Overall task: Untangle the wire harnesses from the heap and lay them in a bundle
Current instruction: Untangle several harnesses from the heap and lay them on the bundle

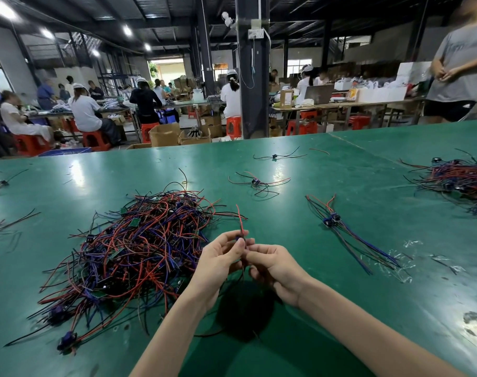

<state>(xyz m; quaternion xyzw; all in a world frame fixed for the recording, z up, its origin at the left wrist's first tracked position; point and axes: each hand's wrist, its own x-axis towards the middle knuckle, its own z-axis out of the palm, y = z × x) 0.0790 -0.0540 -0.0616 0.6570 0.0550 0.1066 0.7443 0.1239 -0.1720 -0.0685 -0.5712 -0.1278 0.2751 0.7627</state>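
Red, blue, black heap [134,248]; green table [340,308]

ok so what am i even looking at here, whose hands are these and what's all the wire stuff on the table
This is one picture from a camera worn on a person's head, looking down at their own bare hands. The left hand and right hand together pinch one wire harness, its red wire sticking up. On the green table, the tangled heap of red, blue and black wires lies to the left. To the right lies a small straightened bundle. Loose harnesses lie further back, and other people work at benches behind.
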